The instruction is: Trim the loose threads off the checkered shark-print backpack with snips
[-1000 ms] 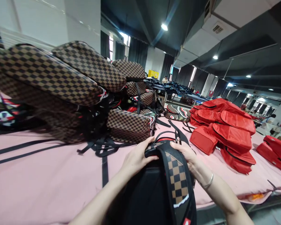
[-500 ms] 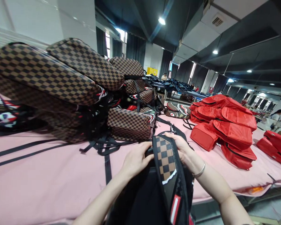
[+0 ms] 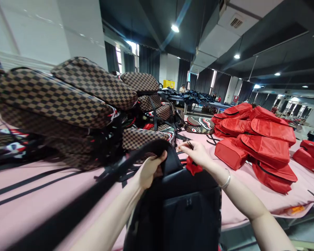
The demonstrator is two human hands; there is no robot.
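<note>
A black backpack (image 3: pixel 188 209) stands close in front of me, its padded back toward me. My left hand (image 3: pixel 153 169) is closed on a black shoulder strap (image 3: pixel 146 150) at the pack's upper left; the strap's loose part sweeps down to the lower left, smeared by motion. Above the pack's top edge, my right hand (image 3: pixel 195 151) is pinched around a small dark tool (image 3: pixel 189 144), possibly thread snips, mostly hidden by the fingers. Just under that hand, a red fabric piece (image 3: pixel 193 167) hangs at the pack's top.
Brown-checkered backpacks (image 3: pixel 57 94) are heaped at left on the pink-covered table (image 3: pixel 75 195). Red backpacks (image 3: pixel 264 146) are piled at right. A shark-mouth patterned bag (image 3: pixel 199 124) lies between. Behind, another table bears dark blue material (image 3: pixel 199 97); people are farther off.
The checkered-faced strap has swung over to the left, and its black side now shows. My left hand stays on the strap; my right hand has come off it and is pinched above the pack.
</note>
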